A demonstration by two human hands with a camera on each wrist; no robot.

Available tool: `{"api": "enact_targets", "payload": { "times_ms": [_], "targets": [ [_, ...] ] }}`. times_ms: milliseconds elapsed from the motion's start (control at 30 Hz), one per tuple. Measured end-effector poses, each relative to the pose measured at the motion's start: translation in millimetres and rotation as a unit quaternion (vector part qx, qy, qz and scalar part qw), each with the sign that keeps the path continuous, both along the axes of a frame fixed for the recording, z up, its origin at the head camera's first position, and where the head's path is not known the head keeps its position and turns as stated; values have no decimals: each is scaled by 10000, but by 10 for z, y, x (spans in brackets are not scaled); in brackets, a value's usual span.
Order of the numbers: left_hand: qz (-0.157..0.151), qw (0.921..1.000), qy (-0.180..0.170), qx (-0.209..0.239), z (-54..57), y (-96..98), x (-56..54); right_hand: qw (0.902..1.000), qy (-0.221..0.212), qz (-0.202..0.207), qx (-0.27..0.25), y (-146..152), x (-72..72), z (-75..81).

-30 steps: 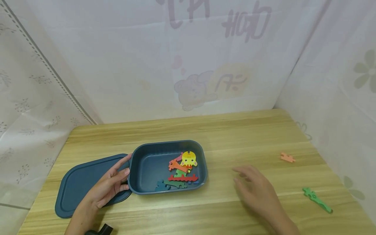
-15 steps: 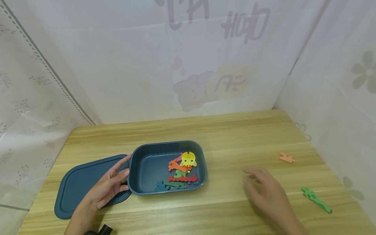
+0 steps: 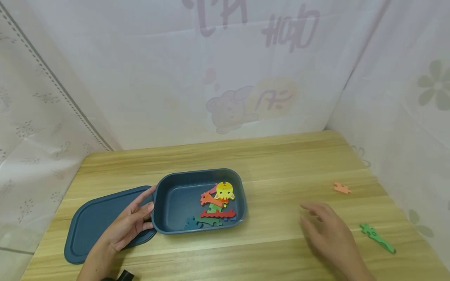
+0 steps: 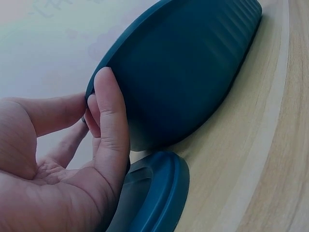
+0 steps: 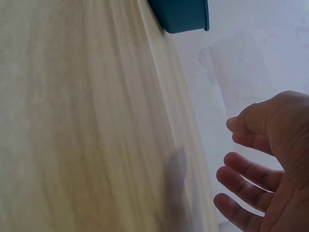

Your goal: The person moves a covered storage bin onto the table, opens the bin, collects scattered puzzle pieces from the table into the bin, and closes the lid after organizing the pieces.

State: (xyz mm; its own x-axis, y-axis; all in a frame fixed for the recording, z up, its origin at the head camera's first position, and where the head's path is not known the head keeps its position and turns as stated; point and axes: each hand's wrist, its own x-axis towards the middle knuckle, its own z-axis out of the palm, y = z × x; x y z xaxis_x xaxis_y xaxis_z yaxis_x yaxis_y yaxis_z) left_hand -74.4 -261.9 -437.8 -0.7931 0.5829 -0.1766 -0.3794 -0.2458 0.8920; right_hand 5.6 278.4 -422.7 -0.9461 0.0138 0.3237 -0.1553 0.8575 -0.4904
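A dark blue plastic box (image 3: 174,231) stands lidless on the table. My left hand (image 3: 128,224) grips its left end, and in the left wrist view the thumb and fingers pinch the box wall (image 4: 178,72) near the rim. Inside lie several puzzle pieces: a yellow animal head piece (image 3: 224,191), an orange piece (image 3: 211,199), a red piece (image 3: 218,214), greens and blues. My right hand (image 3: 332,234) hovers over the table right of the box, fingers loosely bent and holding nothing. It is nearest to a green puzzle piece (image 3: 377,238) and a small orange puzzle piece (image 3: 341,187).
The box's dark blue lid (image 3: 95,222) lies flat at the left, partly beneath my left hand and forearm. A black object (image 3: 124,275) shows at the bottom edge by the left wrist. Patterned white cloth (image 3: 158,78) hangs behind and beside the wooden table (image 3: 281,156).
My right hand has moved steadily to the right, away from the box and toward the loose pieces. The left hand keeps its grip on the box, and the pieces stay put.
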Motion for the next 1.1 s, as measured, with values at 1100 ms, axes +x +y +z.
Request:
{"api": "enact_targets", "payload": {
  "times_ms": [1100],
  "targets": [
    [110,9999,55,-48,-26,11,-2,9924,-738,-449,881,570,182,-211]
  ]
}}
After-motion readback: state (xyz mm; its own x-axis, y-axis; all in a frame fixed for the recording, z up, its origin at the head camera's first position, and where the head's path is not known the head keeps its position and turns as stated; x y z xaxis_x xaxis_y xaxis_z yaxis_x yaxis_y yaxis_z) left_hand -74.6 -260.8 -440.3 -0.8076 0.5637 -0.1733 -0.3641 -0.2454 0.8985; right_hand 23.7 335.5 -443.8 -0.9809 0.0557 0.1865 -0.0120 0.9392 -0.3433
